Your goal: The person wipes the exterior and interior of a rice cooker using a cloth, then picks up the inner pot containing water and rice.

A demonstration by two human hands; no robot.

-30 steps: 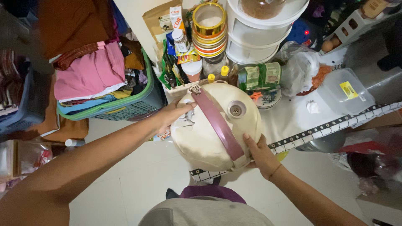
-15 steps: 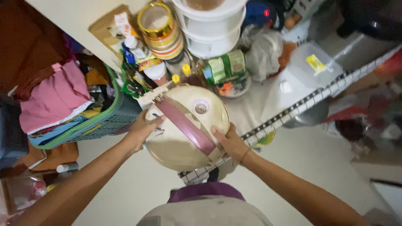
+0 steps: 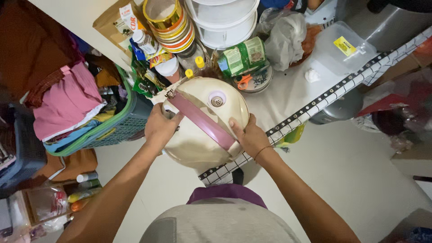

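Gripping one cream rice cooker (image 3: 202,130) by its sides, the left hand (image 3: 159,128) and right hand (image 3: 251,137) curl closed around it at the table (image 3: 292,94) edge, one laundry basket (image 3: 117,130) alongside.

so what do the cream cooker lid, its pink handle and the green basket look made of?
Cooker lid: likely glossy moulded plastic, with a smooth cream sheen and a moulded vent; painted metal is possible. Pink handle: matte plastic strap, uniform in colour. Green basket: plastic, with a moulded lattice wall. Left hand and right hand grip the lid's sides.
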